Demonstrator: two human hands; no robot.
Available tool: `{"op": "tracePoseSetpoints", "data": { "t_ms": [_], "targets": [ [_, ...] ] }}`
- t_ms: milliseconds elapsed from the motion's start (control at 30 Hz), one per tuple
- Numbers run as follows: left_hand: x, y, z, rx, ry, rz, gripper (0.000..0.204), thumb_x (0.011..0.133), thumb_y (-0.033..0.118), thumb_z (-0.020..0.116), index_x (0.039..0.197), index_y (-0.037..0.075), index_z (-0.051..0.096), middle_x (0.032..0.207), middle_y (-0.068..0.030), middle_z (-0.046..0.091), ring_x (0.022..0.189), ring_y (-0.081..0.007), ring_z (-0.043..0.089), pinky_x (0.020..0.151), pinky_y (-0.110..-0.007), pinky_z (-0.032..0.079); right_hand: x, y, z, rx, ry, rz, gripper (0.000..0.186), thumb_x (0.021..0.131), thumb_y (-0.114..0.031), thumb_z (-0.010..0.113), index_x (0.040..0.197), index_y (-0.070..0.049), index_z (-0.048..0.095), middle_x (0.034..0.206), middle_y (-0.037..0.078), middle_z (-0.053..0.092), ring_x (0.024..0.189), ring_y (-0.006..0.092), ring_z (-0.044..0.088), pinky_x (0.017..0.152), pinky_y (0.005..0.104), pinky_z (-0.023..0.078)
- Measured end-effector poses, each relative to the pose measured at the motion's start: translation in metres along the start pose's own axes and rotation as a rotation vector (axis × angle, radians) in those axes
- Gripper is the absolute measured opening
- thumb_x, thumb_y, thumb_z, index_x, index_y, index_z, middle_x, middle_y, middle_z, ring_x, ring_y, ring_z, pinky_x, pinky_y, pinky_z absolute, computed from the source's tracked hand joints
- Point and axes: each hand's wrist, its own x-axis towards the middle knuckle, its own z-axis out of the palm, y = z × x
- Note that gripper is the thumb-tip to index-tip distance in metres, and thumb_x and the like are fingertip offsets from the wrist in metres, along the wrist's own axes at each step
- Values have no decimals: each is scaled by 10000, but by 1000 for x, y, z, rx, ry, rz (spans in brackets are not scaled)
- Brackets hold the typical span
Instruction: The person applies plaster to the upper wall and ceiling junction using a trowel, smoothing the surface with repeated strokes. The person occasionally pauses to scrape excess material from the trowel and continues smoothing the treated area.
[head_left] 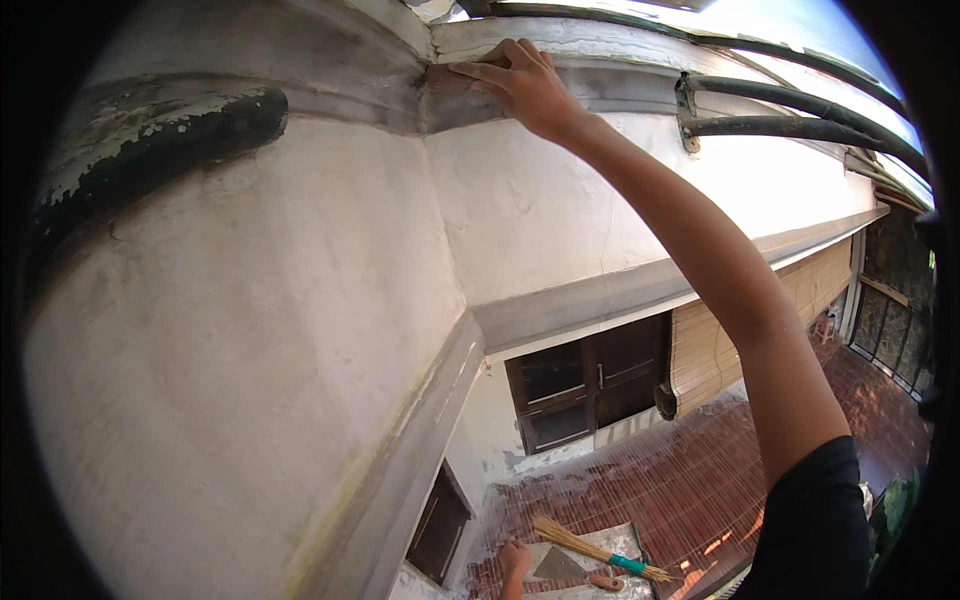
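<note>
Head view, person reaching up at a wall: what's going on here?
A person's raised right hand appears to press a small reddish-brown piece, too unclear to identify, against the grey moulding near the wall corner. The left hand is low in the picture; whether it holds anything is unclear. To its right appear a stick broom and a trowel.

No lettering, label, brand, number or sign can be read from where I stand.
</note>
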Motion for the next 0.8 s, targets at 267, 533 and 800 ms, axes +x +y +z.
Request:
{"op": "tracePoseSetpoints", "data": {
  "t_ms": [267, 533, 800],
  "targets": [
    [3, -1, 3, -8, 33, 18, 376, 959, 229, 457, 1122, -16, 692, 1070, -280, 688, 1035, -454, 644, 936, -495, 504, 1, 42, -6, -40, -124, -87, 418, 953, -228, 625, 1335, -398, 627, 1115, 29, 591, 1133, 217, 531, 1079, 390, 398],
    [-1, 4, -3, 49, 59, -9, 390, 946, 243, 459, 1142, -3, 690, 1080, -270, 691, 1059, -445, 640, 944, -501, 500, -5, 32, 8, 73, 16, -148, 385, 895, -166, 685, 1273, -238, 672, 1230, 0, 593, 1228, 237, 515, 1063, 357, 491],
    [-7, 6, -2, 5, 30, -83, 402, 961, 237, 455, 1208, -12, 652, 1131, -280, 666, 1086, -440, 625, 967, -501, 489, 7, 13, 22, 21, 69, -80, 402, 886, -148, 689, 1281, -224, 672, 1225, -6, 594, 1224, 208, 530, 1006, 335, 539]
  ]
}}
